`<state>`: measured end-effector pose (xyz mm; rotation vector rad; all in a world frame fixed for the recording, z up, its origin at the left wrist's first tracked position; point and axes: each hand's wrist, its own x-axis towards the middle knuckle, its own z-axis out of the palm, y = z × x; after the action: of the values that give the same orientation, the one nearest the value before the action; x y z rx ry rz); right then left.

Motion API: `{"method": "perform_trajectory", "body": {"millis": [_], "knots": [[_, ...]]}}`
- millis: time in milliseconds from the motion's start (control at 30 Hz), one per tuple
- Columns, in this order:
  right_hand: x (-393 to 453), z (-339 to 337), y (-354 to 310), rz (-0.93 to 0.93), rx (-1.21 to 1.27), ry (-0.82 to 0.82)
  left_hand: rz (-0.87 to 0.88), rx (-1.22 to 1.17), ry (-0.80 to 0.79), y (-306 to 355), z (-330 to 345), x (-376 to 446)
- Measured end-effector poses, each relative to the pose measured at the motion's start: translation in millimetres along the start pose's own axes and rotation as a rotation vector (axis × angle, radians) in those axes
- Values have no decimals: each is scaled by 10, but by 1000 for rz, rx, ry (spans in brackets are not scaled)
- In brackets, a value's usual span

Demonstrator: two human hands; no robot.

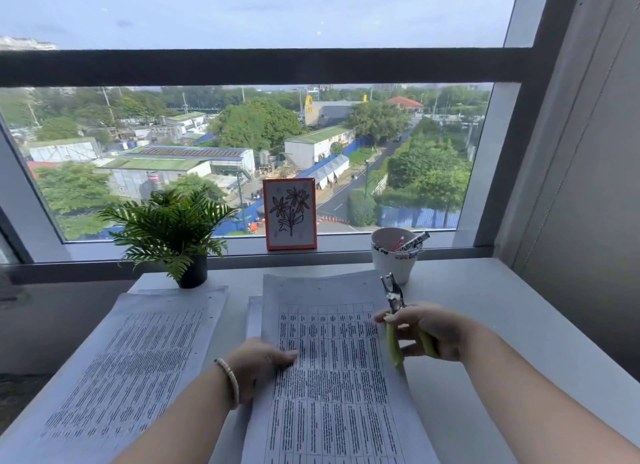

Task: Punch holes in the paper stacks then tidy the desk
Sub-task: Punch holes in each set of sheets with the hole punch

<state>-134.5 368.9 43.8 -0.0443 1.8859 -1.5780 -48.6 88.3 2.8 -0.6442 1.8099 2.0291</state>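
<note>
Two paper stacks lie on the white counter (485,301): the middle stack (332,359) directly under the person's hands, and the left stack (131,352) just beside it, punched holes showing along its far and right edges. The right hand (429,328) has its grip curled round the green handles of a hole punch (394,311), whose metal head points away, over the middle stack's right edge. The left hand (259,363), a beaded bracelet (230,380) on its wrist, rests on the middle stack's left edge, fingers laid over the sheet; whether its grip pinches the paper I cannot tell. Beyond the punch stands a white cup (391,262) of pens; farther left, a framed flower drawing (290,214) and a potted fern (173,228).
</note>
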Motion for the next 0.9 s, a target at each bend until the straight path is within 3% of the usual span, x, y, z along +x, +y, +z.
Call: {"method": "perform_trajectory", "body": {"millis": [67,167,300,567,900], "knots": [[-36,-130,-30,13,-130,100,2,-2,3,0,-43,23],[-110,-364,-67,78,-576,257,-16,-21,-20,-3,-98,43],[-177,-466,-101,193,-950,294,-32,-49,-39,26,-61,63],[-176,-313,-100,254,-1095,247,-12,-54,-76,46,57,61],[-159,-370,-46,233,-956,164,-4,-21,-66,43,44,69]]}}
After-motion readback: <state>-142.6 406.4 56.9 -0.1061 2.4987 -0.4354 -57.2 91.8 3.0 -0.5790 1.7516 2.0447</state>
